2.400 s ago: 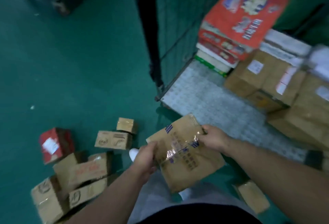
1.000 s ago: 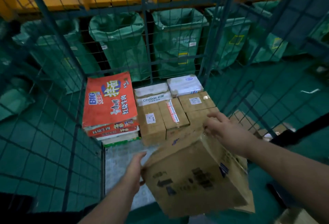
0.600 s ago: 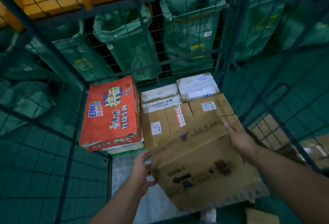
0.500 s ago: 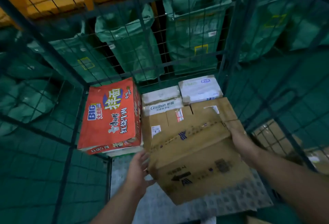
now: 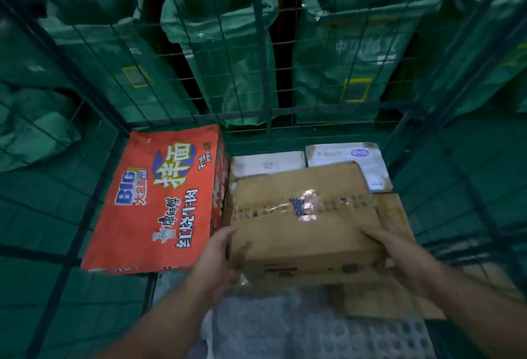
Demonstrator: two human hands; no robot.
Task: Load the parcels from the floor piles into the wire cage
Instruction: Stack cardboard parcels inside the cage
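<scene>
Holding brown cardboard box with glossy taped seam (image 5: pixel 302 216) low inside green wire cage (image 5: pixel 268 119), atop stacked brown parcels (image 5: pixel 396 216); whether fully set down, cannot tell. Left hand (image 5: pixel 216 256) curled round box's near-left corner. Right hand (image 5: pixel 399 256) grips near-right corner, fingers over top face. Flat orange printed carton (image 5: pixel 159 202) just beside box at 9 o'clock. White parcels (image 5: pixel 268 162) at box's 12 o'clock, partly covered. Grey studded cage floor (image 5: pixel 313 330) at 6 o'clock. Green fabric sacks (image 5: pixel 222 45) beyond mesh, 12 o'clock.
</scene>
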